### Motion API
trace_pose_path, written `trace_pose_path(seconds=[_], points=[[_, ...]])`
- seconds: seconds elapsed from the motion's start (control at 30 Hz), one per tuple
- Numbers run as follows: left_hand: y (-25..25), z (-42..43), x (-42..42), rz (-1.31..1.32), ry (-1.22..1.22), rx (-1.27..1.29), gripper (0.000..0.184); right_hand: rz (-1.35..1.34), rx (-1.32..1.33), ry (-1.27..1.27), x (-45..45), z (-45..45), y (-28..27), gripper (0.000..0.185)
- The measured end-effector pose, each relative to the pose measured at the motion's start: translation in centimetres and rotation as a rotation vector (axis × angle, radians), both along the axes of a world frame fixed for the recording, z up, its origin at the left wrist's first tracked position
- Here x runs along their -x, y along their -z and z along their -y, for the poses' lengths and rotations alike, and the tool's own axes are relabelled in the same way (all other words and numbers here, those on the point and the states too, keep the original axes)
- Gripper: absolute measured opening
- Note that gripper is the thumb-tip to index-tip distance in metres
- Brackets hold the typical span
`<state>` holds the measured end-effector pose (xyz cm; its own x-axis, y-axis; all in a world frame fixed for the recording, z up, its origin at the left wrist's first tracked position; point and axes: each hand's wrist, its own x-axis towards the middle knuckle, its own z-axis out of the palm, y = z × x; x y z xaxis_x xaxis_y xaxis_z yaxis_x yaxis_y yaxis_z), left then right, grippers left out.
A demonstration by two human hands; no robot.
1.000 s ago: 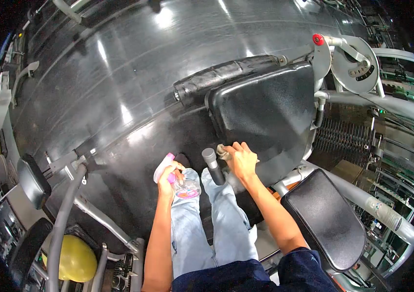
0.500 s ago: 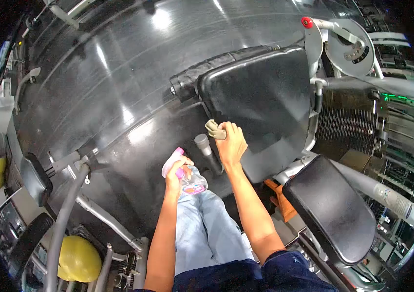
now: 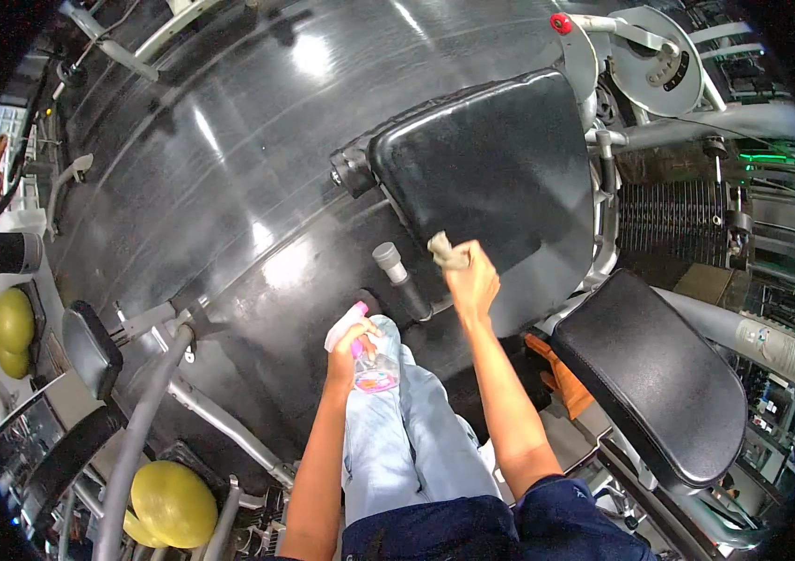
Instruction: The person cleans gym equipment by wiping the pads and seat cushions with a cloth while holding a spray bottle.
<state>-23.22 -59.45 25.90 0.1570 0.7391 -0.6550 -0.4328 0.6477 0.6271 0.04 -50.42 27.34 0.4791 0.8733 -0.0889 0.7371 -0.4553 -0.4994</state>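
Observation:
My left hand (image 3: 353,343) is closed round the neck of a clear spray bottle (image 3: 377,378) with a pink and white trigger head, held over my legs. In my right hand (image 3: 473,283) is a bunched beige cloth (image 3: 445,251), part of it sticking out past the fingers. That hand is at the near left edge of a large black padded seat (image 3: 491,159); whether it touches the pad I cannot tell. Just left of the cloth, a machine handle (image 3: 402,280) with a grey end cap angles up.
A smaller black pad (image 3: 655,379) sits to the right, with an orange item (image 3: 566,379) beneath its edge. Behind it stands a weight stack (image 3: 669,215). Grey machine tubing (image 3: 150,430) and a yellow rounded object (image 3: 173,505) are at lower left. Dark shiny floor (image 3: 182,196) stretches ahead.
My view has shifted slightly. My right hand with the cloth has moved a little right along the seat's near edge. The spray bottle stays in my left hand.

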Motion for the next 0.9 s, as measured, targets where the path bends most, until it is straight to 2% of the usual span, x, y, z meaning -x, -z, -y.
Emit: trace_pose_path(seconds=[0.1,0.2,0.27,0.47,0.5,0.63,0.67,0.73,0.9], points=[[0.0,0.0,-0.7,-0.056,0.025,-0.044,0.023,-0.044,-0.057,-0.007,-0.1,-4.7,-1.6,0.02],[-0.5,-0.5,-1.4,-0.044,0.065,-0.032,0.023,-0.058,-0.15,-0.19,-0.2,-6.1,-1.4,0.023],[-0.6,-1.0,-2.0,-0.058,0.074,-0.078,0.024,-0.031,-0.053,-0.238,-0.3,-4.7,-1.1,0.022],[-0.6,-4.0,-4.1,-0.087,0.07,-0.087,0.027,-0.038,0.022,-0.168,-2.7,2.6,1.0,0.025],[-1.3,-4.9,-4.9,-0.082,-0.01,-0.073,0.023,-0.07,0.039,-0.136,-3.0,2.9,0.8,0.026],[-1.2,-7.5,-6.0,-0.092,0.105,-0.186,0.018,-0.172,0.046,-0.028,-3.6,0.7,0.6,0.028],[-1.5,-8.2,-6.2,-0.093,0.12,-0.182,0.018,-0.221,-0.044,0.006,-3.3,-0.4,1.0,0.029],[-1.5,-9.3,-6.8,-0.157,0.205,-0.206,0.022,-0.239,-0.164,0.024,-2.1,-3.0,1.4,0.029],[-1.6,-11.6,-7.0,-0.174,0.272,-0.27,0.02,-0.29,-0.178,0.002,-1.2,-6.3,0.3,0.032]])
